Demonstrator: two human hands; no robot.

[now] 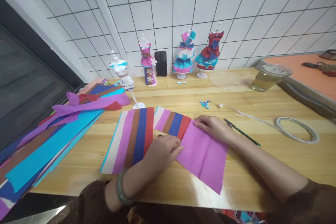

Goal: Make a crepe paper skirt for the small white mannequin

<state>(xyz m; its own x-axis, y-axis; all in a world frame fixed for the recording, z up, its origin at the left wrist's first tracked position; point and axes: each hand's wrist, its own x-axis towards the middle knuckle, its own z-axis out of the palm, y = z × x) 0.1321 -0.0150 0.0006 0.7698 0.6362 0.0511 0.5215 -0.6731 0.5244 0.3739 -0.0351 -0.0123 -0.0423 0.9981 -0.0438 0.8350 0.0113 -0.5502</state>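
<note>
A purple crepe paper sheet (203,157) lies across the front of the table, against the red end of a small striped crepe paper piece (172,122). My left hand (162,152) has its fingers curled together and grips the purple sheet's left edge, where it meets the red stripe. At the sheet's upper edge, my right hand (211,126) is closed with thumb and fingers pinching the paper. A larger striped crepe paper panel (135,140), in white, purple, brown, blue and red, rests left of the small one, partly behind my left hand.
Crepe paper strips (60,136) are piled at left. A bare-looking white mannequin (123,75) leans beside them. Dressed mini mannequins (183,56) and a phone (161,63) stand by the wall. Right are black-handled scissors or a pen-like tool (243,133), a tape roll (296,130) and a cup (267,78).
</note>
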